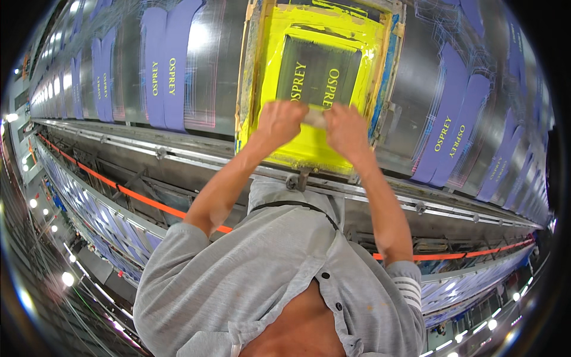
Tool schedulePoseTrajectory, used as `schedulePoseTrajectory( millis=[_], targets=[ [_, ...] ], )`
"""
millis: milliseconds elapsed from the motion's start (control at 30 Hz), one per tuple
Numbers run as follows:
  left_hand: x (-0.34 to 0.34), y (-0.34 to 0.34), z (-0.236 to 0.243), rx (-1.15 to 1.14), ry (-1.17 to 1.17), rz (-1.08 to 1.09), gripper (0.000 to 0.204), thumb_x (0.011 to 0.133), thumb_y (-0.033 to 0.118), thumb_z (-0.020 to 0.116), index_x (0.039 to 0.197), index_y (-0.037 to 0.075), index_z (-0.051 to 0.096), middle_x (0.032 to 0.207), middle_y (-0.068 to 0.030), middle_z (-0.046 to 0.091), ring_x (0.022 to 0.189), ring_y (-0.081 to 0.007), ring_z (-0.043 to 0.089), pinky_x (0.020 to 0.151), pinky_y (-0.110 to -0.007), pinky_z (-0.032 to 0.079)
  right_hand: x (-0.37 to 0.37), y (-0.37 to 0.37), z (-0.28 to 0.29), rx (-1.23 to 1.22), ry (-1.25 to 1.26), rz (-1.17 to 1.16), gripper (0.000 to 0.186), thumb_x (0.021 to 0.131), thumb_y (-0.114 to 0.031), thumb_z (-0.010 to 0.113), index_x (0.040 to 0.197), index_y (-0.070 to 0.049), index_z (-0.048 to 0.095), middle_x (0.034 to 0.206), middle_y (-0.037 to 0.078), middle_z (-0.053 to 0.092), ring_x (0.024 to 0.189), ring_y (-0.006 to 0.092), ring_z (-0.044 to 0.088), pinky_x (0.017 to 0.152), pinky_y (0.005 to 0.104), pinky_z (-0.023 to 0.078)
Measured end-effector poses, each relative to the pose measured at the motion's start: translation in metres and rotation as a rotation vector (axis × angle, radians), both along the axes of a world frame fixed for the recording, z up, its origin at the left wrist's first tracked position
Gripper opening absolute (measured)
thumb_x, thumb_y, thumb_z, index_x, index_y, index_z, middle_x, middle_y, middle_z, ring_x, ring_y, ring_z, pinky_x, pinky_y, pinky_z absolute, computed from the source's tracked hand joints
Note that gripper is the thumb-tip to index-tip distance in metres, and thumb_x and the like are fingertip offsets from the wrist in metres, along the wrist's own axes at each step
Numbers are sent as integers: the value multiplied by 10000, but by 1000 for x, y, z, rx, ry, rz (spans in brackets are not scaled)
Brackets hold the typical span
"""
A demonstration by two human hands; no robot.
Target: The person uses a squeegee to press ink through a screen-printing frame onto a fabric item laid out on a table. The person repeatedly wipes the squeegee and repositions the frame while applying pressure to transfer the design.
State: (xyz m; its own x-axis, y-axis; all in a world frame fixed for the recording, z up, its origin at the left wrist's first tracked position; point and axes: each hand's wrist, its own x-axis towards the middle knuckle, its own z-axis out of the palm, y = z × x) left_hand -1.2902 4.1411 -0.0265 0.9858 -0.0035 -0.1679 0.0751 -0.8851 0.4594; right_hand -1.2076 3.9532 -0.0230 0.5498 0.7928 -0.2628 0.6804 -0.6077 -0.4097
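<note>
My left hand (281, 124) and my right hand (348, 132) are closed side by side on a squeegee, whose pale handle (314, 118) shows between them. The blade is hidden beneath my fists. Under it lies a screen-printing frame (248, 77) with worn wooden sides and blue tape along the right one. Bright yellow ink (276, 53) covers the mesh border thickly. Through the darker mesh window (318, 56) yellow lettering shows in two columns. Both fists are over the near part of the frame, the left at the window's lower left, the right at its lower right.
Purple fabric pieces (169, 65) with yellow print lie on the long dark table to the left; more purple pieces (452, 119) lie to the right. A metal rail (208, 156) runs along the table's near edge. Behind me an orange bar (148, 202) borders another row of tables.
</note>
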Motion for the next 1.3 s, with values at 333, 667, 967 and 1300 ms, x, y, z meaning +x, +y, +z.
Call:
schedulePoseTrajectory(
  millis=[333,667,967,1300],
  targets=[
    [-78,-11,2,9,-77,-84,393,733,-38,592,1071,103,735,1094,-100,731,961,-303,696,773,-440,558,27,-66,6,214,-190,-898,486,880,-427,688,1186,-52,652,1169,207,597,1132,406,545,975,533,436],
    [-87,34,44,-19,-61,-39,316,739,-17,661,999,121,778,942,-159,739,830,-365,708,738,-447,558,19,-12,0,557,-32,-1285,358,951,-350,564,874,-30,703,822,226,690,819,450,659,738,537,507],
    [-185,312,17,129,-99,-45,283,752,9,665,972,145,779,946,-131,745,814,-358,706,694,-454,549,-79,261,-51,761,152,-1235,355,950,-326,562,838,-4,661,806,238,672,801,464,642,703,549,491],
    [-229,380,11,85,-71,-48,280,730,19,651,943,138,789,880,-139,738,762,-355,704,667,-445,547,-103,327,-72,637,89,-1252,337,938,-308,535,882,-16,695,857,240,690,844,455,654,756,552,512]
  ],
)
